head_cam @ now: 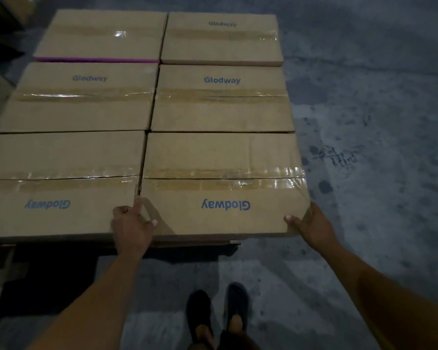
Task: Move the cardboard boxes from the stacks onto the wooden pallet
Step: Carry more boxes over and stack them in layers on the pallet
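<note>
Cardboard box (220,188) nearest the shoes (218,317): where is it?
Near right in a flat layer of six, touching the near left box (61,183).
And the hands?
The left hand (130,226) holds its near left corner: thumb on top, index finger straight along the gap, other fingers curled. The right hand (311,224) grips the near right corner with the thumb on top. I cannot tell how its fingers lie behind the side.
Farther back?
A middle pair (220,107), then a far pair (221,39). Grey floor (364,97) lies to the right.
</note>
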A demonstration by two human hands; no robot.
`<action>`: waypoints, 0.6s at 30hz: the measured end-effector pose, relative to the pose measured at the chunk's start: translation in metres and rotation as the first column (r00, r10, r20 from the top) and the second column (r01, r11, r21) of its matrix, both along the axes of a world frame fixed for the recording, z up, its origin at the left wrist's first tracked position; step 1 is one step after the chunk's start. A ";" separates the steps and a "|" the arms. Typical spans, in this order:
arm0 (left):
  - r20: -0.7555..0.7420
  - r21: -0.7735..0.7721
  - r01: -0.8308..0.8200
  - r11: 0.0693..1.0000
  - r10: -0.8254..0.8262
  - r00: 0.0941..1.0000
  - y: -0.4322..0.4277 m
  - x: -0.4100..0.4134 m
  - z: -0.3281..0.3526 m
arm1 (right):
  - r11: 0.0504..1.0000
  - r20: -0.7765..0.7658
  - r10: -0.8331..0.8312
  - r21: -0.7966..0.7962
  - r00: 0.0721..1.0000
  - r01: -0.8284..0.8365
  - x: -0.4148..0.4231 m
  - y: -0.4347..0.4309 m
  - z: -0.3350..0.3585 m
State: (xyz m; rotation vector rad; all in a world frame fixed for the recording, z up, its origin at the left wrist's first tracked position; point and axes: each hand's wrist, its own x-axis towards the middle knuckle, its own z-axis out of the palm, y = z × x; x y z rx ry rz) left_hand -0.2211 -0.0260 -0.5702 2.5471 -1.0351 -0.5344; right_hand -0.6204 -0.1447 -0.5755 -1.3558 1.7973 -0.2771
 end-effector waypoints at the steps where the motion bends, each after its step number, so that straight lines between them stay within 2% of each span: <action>1: 0.018 0.009 -0.001 1.000 0.001 1.000 0.001 -0.002 0.001 | 1.000 -0.009 0.009 0.003 1.000 -0.009 0.001 0.001 0.000; 7: 0.042 -0.018 0.058 0.998 -0.057 0.997 0.027 -0.008 0.010 | 0.999 -0.075 0.046 -0.013 0.996 -0.047 0.005 0.023 0.016; 11: 0.023 -0.123 0.082 0.989 -0.080 0.997 0.063 -0.004 0.013 | 0.999 -0.098 0.001 -0.043 0.995 -0.005 0.009 0.047 0.033; 18: -0.026 0.033 0.061 0.998 -0.060 0.998 0.142 -0.001 0.023 | 0.998 -0.060 0.025 -0.051 0.998 -0.028 0.022 0.113 0.062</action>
